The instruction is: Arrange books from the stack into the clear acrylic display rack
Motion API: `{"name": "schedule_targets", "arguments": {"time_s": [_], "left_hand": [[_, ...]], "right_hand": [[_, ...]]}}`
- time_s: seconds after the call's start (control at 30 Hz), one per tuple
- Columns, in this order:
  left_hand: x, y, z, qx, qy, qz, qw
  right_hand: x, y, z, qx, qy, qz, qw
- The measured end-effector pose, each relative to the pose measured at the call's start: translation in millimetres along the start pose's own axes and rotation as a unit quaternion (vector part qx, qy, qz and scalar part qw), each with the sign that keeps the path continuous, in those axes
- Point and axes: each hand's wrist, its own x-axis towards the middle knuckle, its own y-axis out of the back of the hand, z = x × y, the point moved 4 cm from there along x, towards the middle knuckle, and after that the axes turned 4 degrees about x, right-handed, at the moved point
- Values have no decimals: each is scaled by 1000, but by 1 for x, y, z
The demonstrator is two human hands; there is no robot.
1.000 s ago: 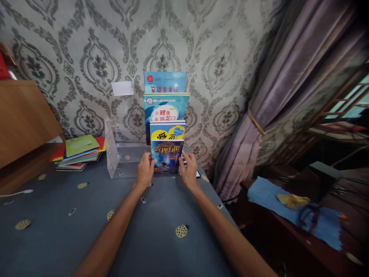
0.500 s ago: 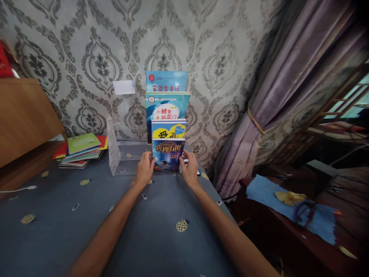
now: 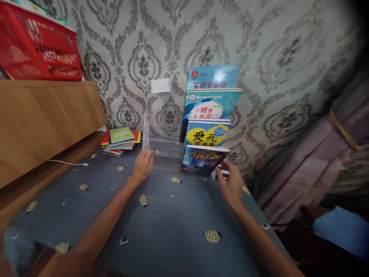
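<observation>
A clear plastic book rack point(image 3: 166, 161) stands on the cloth-covered table against the wall. Four stepped rows in its right part hold upright books: a light blue book point(image 3: 213, 77) at the back, a teal book point(image 3: 209, 104), a blue-and-yellow book point(image 3: 209, 132), and a dark blue book point(image 3: 201, 159) in front. My left hand point(image 3: 143, 166) is closed at the front of the rack's left side panel, its fingertips partly hidden. At the right end, my right hand point(image 3: 230, 182) curls its thumb and fingers around the rack's side, beside the dark blue book.
A pile of thin books point(image 3: 121, 140) lies left of the rack. Beyond it are a wooden cabinet point(image 3: 52, 115) with a red basket point(image 3: 43, 46) on top and a white cable point(image 3: 69, 163). A purple curtain point(image 3: 311, 165) hangs at the right.
My left hand has moved left from the dark blue book to the rack's left panel. My right hand stays near the right end. The view has turned left, bringing in the red basket.
</observation>
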Motion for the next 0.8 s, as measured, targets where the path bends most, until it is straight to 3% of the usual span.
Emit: {"name": "schedule_targets", "arguments": {"time_s": [0.07, 0.17, 0.27, 0.4, 0.57, 0.8], "left_hand": [[9, 17, -37, 53, 60, 19, 997], [28, 34, -90, 160, 158, 2, 974], [46, 38, -130, 238, 170, -73, 953], [60, 31, -169, 264, 174, -183, 931], [62, 26, -190, 256, 197, -261, 910], [49, 44, -179, 312, 105, -291, 898]], "right_hand": [[-6, 2, -2, -2, -5, 0, 1000], [-17, 4, -6, -7, -14, -6, 1000], [-33, 4, -12, -1, -18, -29, 999], [-53, 2, -13, 1, -15, -61, 998], [-65, 0, -4, -16, -16, -93, 995], [-66, -5, 0, -22, -15, -128, 991]]}}
